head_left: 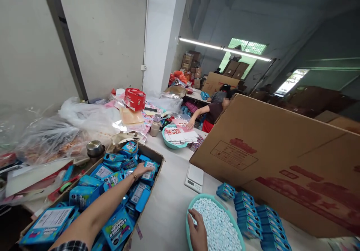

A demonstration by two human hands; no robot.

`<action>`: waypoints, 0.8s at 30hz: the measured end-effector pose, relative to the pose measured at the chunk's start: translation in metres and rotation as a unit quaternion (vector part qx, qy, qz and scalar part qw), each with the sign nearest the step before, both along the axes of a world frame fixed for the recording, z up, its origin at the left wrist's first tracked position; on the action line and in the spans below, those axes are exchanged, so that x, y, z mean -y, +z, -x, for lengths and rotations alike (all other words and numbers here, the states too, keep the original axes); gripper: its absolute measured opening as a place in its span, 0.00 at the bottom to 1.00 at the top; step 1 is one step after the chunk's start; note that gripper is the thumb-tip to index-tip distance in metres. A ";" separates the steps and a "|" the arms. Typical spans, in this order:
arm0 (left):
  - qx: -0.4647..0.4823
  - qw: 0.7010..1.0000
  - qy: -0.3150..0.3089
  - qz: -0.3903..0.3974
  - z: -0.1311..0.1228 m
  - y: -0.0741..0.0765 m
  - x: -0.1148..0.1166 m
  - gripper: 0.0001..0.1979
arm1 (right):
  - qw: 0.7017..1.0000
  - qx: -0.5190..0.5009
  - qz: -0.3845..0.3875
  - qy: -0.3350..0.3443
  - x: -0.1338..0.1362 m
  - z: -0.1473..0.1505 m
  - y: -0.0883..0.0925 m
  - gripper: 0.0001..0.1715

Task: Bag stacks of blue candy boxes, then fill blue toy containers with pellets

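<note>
My left hand (140,171) reaches into an open cardboard carton (159,168) of blue printed candy boxes (118,226). Its fingers are closed on one blue candy box (149,173) near the carton's right wall. My right hand (198,229) hovers at the left side of a turquoise basin (239,230), fingers curved and apart from the thumb, with nothing visible between them. Small pale blue and white candies (216,219) fill this basin.
A digital scale (194,178) stands beyond the basin. Blue boxes (247,213) are stacked at right before a large cardboard sheet (270,161). A metal-topped flask (95,150) stands behind the carton. Across the table, a co-worker's hand (191,123) is over another basin (176,145) holding papers.
</note>
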State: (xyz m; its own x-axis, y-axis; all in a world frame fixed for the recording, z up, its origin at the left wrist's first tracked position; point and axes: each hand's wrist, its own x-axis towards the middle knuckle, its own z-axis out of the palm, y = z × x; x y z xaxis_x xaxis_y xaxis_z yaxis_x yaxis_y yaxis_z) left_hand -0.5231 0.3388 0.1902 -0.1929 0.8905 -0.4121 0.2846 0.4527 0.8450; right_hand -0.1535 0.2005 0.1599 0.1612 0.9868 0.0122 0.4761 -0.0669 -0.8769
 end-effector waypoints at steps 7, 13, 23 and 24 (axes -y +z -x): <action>0.149 0.981 0.016 0.122 0.002 0.002 -0.023 0.14 | 1.000 -0.013 0.000 0.008 0.003 0.015 0.000 0.32; 0.259 0.960 -0.003 0.103 -0.004 0.005 -0.038 0.15 | 0.998 -0.046 0.029 0.006 0.001 0.015 -0.024 0.36; 0.246 0.969 0.005 -0.031 -0.010 0.006 -0.032 0.28 | 0.999 -0.035 0.030 0.004 -0.009 0.023 -0.027 0.36; 0.234 0.971 -0.010 -0.036 -0.008 0.007 -0.030 0.28 | 0.999 -0.037 0.025 0.006 -0.009 0.023 -0.025 0.36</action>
State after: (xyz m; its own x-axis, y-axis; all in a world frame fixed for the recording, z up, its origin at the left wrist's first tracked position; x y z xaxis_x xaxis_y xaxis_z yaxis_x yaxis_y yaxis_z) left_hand -0.5149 0.3692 0.1973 0.0186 0.9220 -0.3867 -0.1310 0.3857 0.9133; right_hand -0.1766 0.2093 0.1348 0.1489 0.9876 -0.0495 0.4119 -0.1074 -0.9049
